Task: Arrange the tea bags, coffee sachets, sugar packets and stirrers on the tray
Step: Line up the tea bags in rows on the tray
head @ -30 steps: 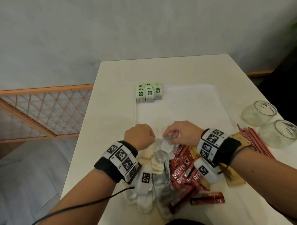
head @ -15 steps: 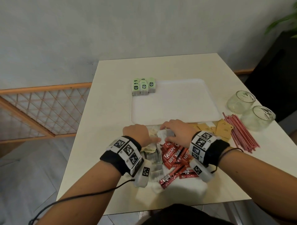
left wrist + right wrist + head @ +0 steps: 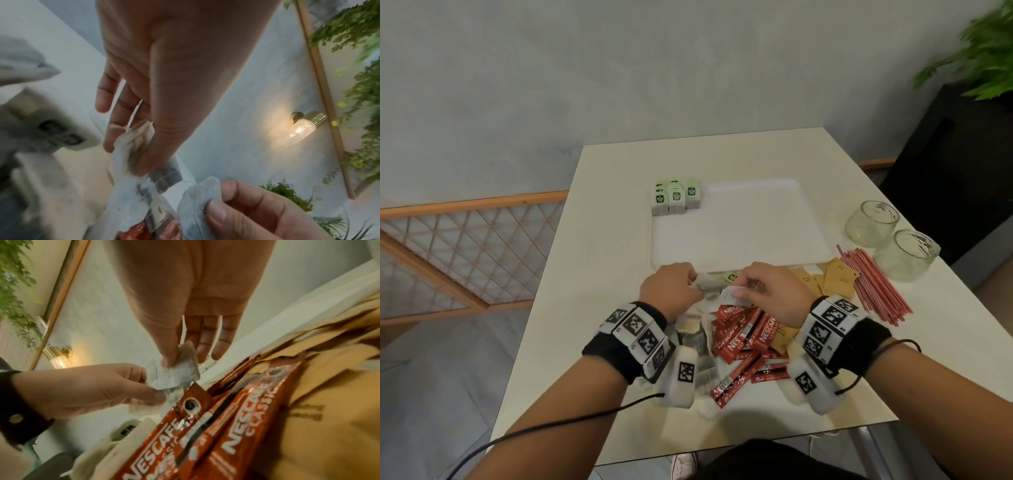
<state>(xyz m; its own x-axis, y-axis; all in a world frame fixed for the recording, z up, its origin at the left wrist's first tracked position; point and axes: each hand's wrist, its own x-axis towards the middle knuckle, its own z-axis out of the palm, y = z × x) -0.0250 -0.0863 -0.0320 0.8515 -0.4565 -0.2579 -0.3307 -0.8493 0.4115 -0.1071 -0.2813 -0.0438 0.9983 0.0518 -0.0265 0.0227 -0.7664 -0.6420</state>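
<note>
My left hand pinches a white tea bag; my right hand pinches its other end. Both sit just before the tray, above red sachets on the bench.

**Colours on the table**

We see red coffee sachets lettered in white, tan sugar packets, red stirrers, pale green tea bags with dark labels, a white tray, and black-and-white checkered wristbands.
</note>
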